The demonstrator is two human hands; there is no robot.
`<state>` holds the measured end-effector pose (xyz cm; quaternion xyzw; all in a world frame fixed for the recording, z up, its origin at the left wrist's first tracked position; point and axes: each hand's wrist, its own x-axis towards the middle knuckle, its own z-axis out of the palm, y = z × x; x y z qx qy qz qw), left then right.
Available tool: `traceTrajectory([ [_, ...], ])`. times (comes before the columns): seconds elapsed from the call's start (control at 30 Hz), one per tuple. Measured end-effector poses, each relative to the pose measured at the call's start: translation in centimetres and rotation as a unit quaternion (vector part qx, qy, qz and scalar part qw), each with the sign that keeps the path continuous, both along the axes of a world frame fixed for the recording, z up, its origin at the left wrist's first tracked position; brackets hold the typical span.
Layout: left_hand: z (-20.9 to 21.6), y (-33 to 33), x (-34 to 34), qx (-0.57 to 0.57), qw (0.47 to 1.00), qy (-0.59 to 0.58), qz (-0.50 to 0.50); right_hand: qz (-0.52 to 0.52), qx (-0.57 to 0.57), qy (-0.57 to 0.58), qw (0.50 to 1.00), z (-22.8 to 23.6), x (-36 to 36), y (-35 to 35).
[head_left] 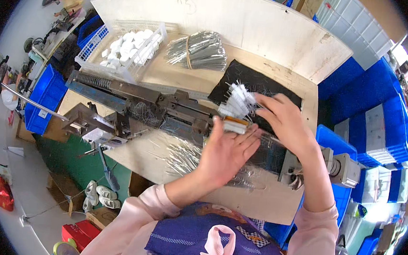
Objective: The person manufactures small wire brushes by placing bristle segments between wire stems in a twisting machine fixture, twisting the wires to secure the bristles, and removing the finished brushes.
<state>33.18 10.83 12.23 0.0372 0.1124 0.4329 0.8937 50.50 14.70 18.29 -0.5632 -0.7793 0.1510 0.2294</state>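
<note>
My left hand [227, 154] is turned partly palm up in front of the metal machine [167, 108], its fingers stretched out and apart from the thumb. Just beyond its fingertips lies a small white and amber block-like piece [235, 125]; whether they touch it, I cannot tell. To the right, my right hand [285, 119] is open, with slightly bent fingers reaching left over a cluster of small white-bristled brushes [237, 101]. Its fingertips are at the cluster's right side, and its thumb is hidden. The brushes rest on a black mat [260, 81].
A clear plastic basket [84, 61] of white round pieces stands at the back left. Beside it lies a banded bundle of thin metal wires [198, 50]. Loose wires [182, 157] spread near my left hand. A motor-like unit [344, 171] sits right; blue bins [381, 122] stand beyond.
</note>
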Motion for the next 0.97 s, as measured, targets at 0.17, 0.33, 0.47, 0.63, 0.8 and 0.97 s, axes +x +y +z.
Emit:
traceTrajectory([
  [0.17, -0.7, 0.3, -0.8, -0.015, 0.999, -0.045, 0.005, 0.079, 0.128, -0.090, 0.984, -0.6, -2.2, -3.4],
  [0.33, -1.3, -0.5, -0.8, 0.032, 0.997, -0.058, 0.028, 0.012, 0.097, 0.059, 0.993, -0.8, -4.0, -2.1],
  [0.47, -1.1, -0.8, -0.9, 0.023, 0.997, 0.008, 0.071, 0.024, 0.004, 0.094, 0.995, -0.8, -2.0, -1.1],
  [0.63, -0.9, -1.0, -0.8, 0.034, 0.996, -0.009, 0.087, 0.045, 0.078, 0.034, 0.995, -1.1, -2.8, -1.5],
  [0.8, -0.4, -0.6, -1.2, 0.030, 0.998, -0.002, 0.057, 0.061, 0.113, -0.006, 0.992, -0.5, -2.1, -2.1],
  [0.97, -0.8, -0.2, -1.6, 0.023, 0.998, -0.032, 0.050, 0.060, 0.139, 0.026, 0.988, -0.2, -2.9, -2.1],
])
